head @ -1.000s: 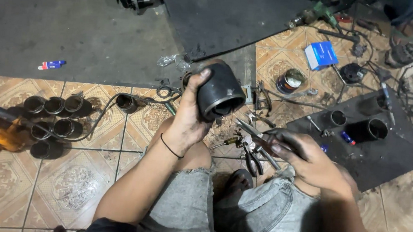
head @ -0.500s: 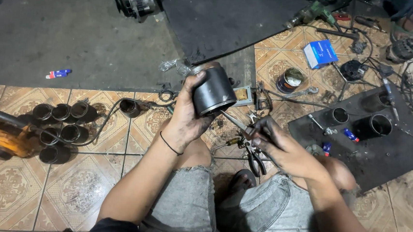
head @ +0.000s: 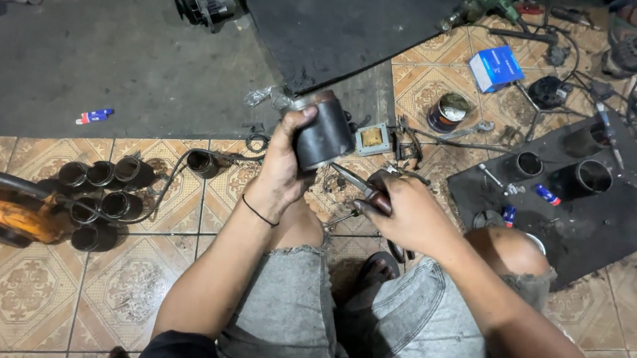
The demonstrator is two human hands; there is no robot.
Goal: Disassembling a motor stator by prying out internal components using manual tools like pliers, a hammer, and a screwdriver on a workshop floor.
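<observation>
Two hands work above the tiled floor (head: 42, 287). The left hand (head: 283, 165) grips a dark metal cylinder (head: 323, 134). The right hand (head: 406, 215) is closed around pliers (head: 359, 183), their tip near the cylinder.

The right hand (head: 406, 215) hides most of the tool (head: 363, 186) it grips.

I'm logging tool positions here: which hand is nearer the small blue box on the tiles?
Right. The right hand, holding pliers, lies below and left of the blue box. The left hand, gripping a dark cylinder, is farther left.
</observation>
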